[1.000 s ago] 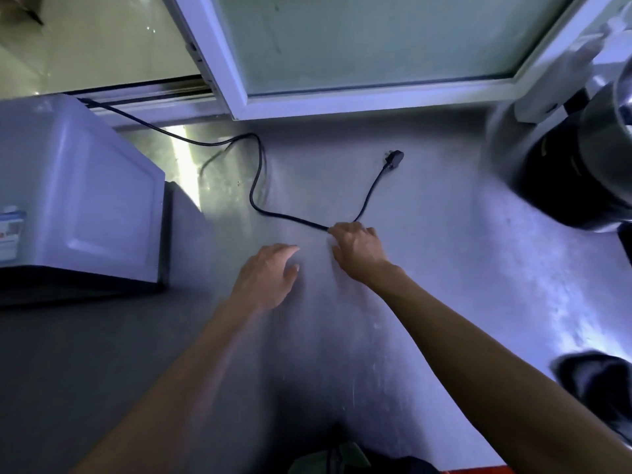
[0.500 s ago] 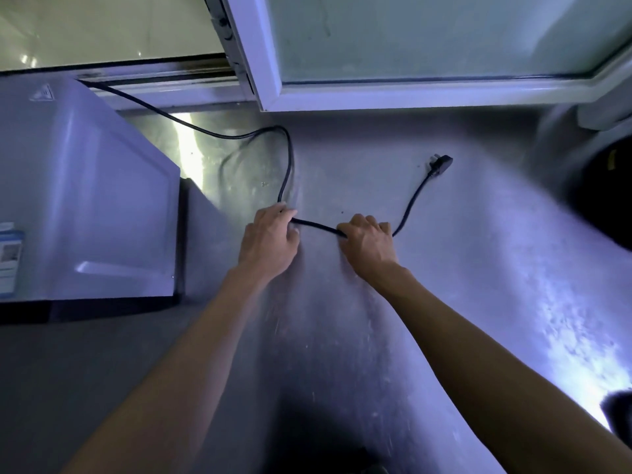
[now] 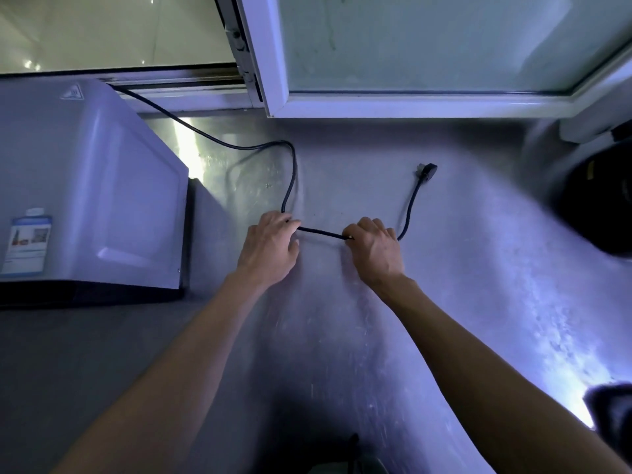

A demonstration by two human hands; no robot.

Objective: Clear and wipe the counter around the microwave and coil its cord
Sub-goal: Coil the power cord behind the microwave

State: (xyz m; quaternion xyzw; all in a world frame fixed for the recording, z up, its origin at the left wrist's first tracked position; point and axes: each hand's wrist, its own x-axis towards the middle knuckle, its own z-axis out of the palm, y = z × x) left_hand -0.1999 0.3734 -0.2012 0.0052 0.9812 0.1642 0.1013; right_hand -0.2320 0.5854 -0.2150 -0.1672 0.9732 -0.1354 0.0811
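A white microwave (image 3: 85,186) stands at the left on the steel counter (image 3: 342,336). Its black cord (image 3: 290,172) runs from behind it, curves down across the counter and ends in a plug (image 3: 427,171) lying loose. My left hand (image 3: 270,248) grips the cord where it bends, and my right hand (image 3: 374,249) grips it a short way to the right. A straight stretch of cord spans between the two hands. Beyond my right hand the cord arcs up to the plug.
A white window frame (image 3: 273,80) runs along the back of the counter. A dark round appliance (image 3: 602,206) sits at the right edge. A dark object (image 3: 612,412) lies at the lower right. A label (image 3: 27,244) is stuck on the microwave's top.
My left hand reached forward and took hold of the cord beside my right hand. The view shifted so the plug and cord sit further right.
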